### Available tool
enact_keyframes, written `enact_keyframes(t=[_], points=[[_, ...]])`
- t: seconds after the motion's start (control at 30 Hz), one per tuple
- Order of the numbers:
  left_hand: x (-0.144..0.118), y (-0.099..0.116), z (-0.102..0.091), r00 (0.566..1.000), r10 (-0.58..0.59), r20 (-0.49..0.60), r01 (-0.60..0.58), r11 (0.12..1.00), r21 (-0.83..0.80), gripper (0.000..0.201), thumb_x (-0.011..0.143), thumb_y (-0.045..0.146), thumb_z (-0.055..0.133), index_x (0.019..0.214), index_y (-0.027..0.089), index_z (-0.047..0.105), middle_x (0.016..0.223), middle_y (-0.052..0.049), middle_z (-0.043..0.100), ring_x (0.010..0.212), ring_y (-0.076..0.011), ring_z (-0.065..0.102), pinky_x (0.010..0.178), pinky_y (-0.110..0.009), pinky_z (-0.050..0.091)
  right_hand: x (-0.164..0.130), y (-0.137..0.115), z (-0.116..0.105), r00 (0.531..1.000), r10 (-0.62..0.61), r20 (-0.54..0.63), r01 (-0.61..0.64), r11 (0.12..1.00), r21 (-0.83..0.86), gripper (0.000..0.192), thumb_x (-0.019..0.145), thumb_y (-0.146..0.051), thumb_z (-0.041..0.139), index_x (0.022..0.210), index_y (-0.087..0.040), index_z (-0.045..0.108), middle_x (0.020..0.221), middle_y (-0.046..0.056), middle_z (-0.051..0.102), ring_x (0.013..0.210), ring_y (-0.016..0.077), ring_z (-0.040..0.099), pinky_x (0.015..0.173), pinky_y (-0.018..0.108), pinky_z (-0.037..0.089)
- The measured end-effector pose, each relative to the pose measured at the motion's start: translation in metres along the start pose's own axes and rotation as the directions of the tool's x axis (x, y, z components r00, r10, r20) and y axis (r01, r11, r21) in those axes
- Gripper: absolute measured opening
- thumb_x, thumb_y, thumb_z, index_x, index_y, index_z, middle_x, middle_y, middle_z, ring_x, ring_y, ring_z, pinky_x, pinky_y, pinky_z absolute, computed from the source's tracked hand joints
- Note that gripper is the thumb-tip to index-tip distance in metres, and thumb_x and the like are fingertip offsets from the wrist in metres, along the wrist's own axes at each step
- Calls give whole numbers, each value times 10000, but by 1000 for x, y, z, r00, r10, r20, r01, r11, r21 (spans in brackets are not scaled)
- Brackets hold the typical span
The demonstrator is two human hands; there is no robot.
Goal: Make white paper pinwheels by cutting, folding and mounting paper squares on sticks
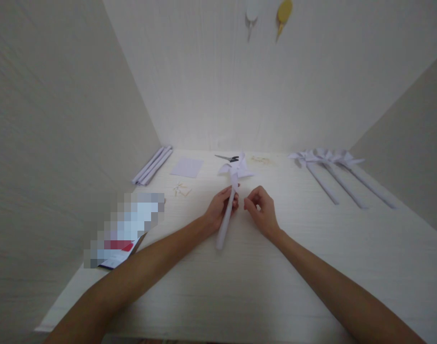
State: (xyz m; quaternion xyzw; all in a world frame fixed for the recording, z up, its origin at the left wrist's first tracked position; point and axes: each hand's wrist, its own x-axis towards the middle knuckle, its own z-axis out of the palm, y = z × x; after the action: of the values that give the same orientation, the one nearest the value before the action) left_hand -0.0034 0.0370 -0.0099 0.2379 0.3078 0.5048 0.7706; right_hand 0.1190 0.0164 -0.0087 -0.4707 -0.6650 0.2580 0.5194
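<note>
A white paper pinwheel [237,168] on a rolled-paper stick [224,228] is held in the middle of the table. My left hand [215,209] is wrapped around the upper part of the stick, just below the blades. The stick's lower end slants toward me. To the right, and apart from the pinwheel, my right hand [264,211] is curled with thumb and fingertips brought together. Anything between those fingertips is too small or hidden to tell. Black-handled scissors [230,158] lie behind the pinwheel blades.
Several paper rolls [154,165] lie at the back left, near a square paper sheet [187,167] and small wooden sticks [181,189]. More small pieces [261,160] lie behind. Three pinwheels [326,157] rest at right. A blurred-out phone or tablet [123,239] stands left. Walls enclose the table.
</note>
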Motion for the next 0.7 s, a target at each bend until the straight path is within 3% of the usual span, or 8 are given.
enact_keyframes(t=[0.17,0.27,0.57,0.7], points=[[3,-2,-5,999,51,-10,-51,999,12,88,759,165,473,697,130,525,578,17,486,459,-54,458,434,-161,386,-12,-11,11,979,3,205,24,991,-129,268,684,-280,539,535,-202,330,448,-64,369,402,72,343,409,207,271],[4,-3,-5,998,55,-21,-54,998,19,94,763,168,467,684,139,508,570,18,492,458,-64,463,430,-174,387,-15,-14,16,966,37,256,9,984,-176,321,655,-290,570,505,-199,301,441,-62,362,411,69,330,417,208,260],[5,-4,-4,997,74,-28,-76,994,-81,106,779,121,442,727,129,535,671,-25,582,609,-88,558,564,-189,447,-14,-8,19,979,120,162,-89,978,-189,248,621,-181,515,473,-193,316,437,-59,357,425,73,335,419,198,264],[6,-3,-4,999,32,13,-31,994,-102,121,789,132,435,811,124,554,760,-54,614,695,-107,589,634,-205,463,-8,-8,4,987,116,108,-90,970,-225,230,613,-170,505,471,-193,325,441,-61,354,429,73,331,420,197,262]])
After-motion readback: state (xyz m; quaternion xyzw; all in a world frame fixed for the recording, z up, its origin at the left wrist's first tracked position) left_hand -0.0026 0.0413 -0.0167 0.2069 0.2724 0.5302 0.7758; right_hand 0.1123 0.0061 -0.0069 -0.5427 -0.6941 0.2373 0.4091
